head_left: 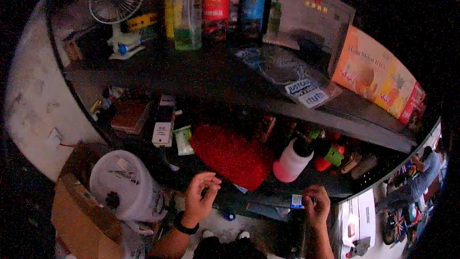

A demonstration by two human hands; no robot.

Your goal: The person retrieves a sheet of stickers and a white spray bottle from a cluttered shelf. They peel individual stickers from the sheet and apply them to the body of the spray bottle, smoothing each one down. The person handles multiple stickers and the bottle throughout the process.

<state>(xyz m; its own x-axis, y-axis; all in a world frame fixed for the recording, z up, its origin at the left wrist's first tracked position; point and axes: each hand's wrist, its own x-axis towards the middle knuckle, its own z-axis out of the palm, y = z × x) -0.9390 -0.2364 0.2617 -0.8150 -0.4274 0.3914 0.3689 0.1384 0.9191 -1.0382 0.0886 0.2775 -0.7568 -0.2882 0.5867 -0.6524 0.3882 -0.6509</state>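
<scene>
My left hand (200, 198) hovers in front of the lower shelf with its fingers curled loosely and apart, holding nothing; a dark watch sits on its wrist. It is just below a red fuzzy bundle (232, 156). My right hand (316, 206) is closed on a small blue and white box (297, 201) at the front edge of the lower shelf (268, 196). A pink and white bottle with a black cap (293, 160) leans on that shelf between my two hands, a little above them.
The upper shelf (201, 79) carries a small white fan (116, 0), several bottles and cans (215, 5), a grey pouch (306, 19) and an orange box (378, 79). A clear plastic tub (122, 184) sits on a cardboard box (79, 211) at lower left. Another person (421, 172) is at far right.
</scene>
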